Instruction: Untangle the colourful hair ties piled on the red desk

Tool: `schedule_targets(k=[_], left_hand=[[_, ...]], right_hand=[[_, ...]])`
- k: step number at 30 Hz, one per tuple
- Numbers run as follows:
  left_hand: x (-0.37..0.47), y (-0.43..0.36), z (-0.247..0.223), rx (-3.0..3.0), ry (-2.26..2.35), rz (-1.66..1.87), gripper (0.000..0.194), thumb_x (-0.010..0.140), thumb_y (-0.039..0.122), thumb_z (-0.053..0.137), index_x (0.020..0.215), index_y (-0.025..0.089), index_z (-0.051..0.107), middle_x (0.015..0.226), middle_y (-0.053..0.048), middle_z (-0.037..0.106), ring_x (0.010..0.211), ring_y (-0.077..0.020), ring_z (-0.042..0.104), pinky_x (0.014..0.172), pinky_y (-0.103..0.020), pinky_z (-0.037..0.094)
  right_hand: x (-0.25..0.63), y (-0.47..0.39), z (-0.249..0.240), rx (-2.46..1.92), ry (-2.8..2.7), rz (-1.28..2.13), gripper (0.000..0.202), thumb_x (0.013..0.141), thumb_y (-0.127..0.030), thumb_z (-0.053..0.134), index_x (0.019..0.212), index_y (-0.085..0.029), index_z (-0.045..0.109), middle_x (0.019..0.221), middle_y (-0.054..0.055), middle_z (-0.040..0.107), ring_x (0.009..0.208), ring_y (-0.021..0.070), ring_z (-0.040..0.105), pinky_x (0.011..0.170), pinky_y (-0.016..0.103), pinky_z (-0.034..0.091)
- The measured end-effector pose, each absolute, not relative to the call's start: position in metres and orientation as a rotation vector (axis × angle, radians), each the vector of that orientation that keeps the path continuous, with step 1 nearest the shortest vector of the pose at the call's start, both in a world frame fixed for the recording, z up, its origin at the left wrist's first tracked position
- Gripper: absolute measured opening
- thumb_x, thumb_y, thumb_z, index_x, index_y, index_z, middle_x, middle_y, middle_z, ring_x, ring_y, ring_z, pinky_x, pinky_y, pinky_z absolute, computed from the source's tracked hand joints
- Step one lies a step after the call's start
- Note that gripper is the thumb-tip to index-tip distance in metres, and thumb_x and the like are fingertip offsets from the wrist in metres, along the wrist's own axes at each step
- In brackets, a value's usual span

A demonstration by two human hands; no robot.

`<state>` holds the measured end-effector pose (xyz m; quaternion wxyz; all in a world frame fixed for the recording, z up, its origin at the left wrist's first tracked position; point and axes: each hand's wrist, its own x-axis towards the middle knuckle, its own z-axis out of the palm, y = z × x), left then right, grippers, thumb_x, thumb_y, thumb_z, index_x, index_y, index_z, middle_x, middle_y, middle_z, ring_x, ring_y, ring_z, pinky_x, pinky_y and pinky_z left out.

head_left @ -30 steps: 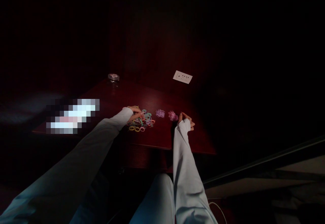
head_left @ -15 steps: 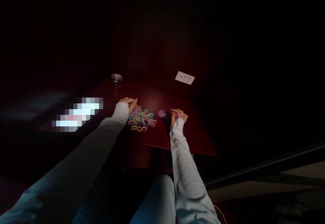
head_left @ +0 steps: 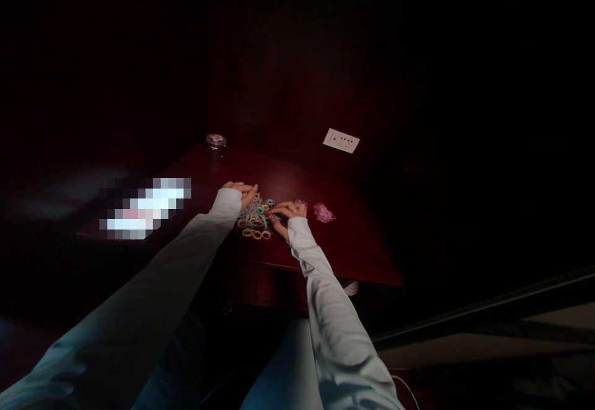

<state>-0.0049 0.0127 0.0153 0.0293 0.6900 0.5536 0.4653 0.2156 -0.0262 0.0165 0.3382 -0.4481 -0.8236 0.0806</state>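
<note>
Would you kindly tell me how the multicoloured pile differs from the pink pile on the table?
The multicoloured pile has several colours, while the pink pile looks all pink. The multicoloured pile spreads wider than the compact pink pile. The right hand partly covers the multicoloured pile; the pink pile is uncovered. Both lie on the dark red table.

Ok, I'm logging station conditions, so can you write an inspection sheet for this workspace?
Surface: dark red table, dimly lit.
Job's things: mixed pile of coloured bands; pink pile to its right.
Clutter: lidded jar at the back; pixelated bright patch, left.
Hands: left hand at the mixed pile's far left, right hand at its right; grips unclear.
Cables: pale cable beside the right sleeve.
Surroundings: white socket panel behind; mostly dark.
</note>
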Motion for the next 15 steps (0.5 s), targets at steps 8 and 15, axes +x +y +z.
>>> schedule_targets(k=[8, 15], left_hand=[[-0.004, 0.010, 0.018, 2.175, 1.711, 1.337, 0.051, 0.097, 0.043, 0.046, 0.050, 0.022, 0.050, 0.049, 0.000, 0.044, 0.062, -0.0179, 0.051, 0.074, -0.033, 0.038], [-0.006, 0.012, 0.017, 2.229, 1.664, 1.303, 0.051, 0.096, 0.046, 0.044, 0.051, 0.022, 0.050, 0.050, 0.000, 0.048, 0.061, -0.0170, 0.049, 0.073, -0.032, 0.038]], right_hand=[[0.205, -0.019, 0.009, -1.188, -2.197, 0.217, 0.015, 0.090, -0.040, 0.075, 0.103, -0.034, 0.080, 0.122, 0.002, 0.066, 0.116, 0.0235, 0.047, 0.102, 0.038, 0.032], [0.206, -0.015, 0.005, -1.219, -2.173, 0.245, 0.011, 0.090, -0.039, 0.075, 0.095, -0.033, 0.082, 0.114, 0.003, 0.069, 0.114, 0.0247, 0.047, 0.102, 0.040, 0.032]])
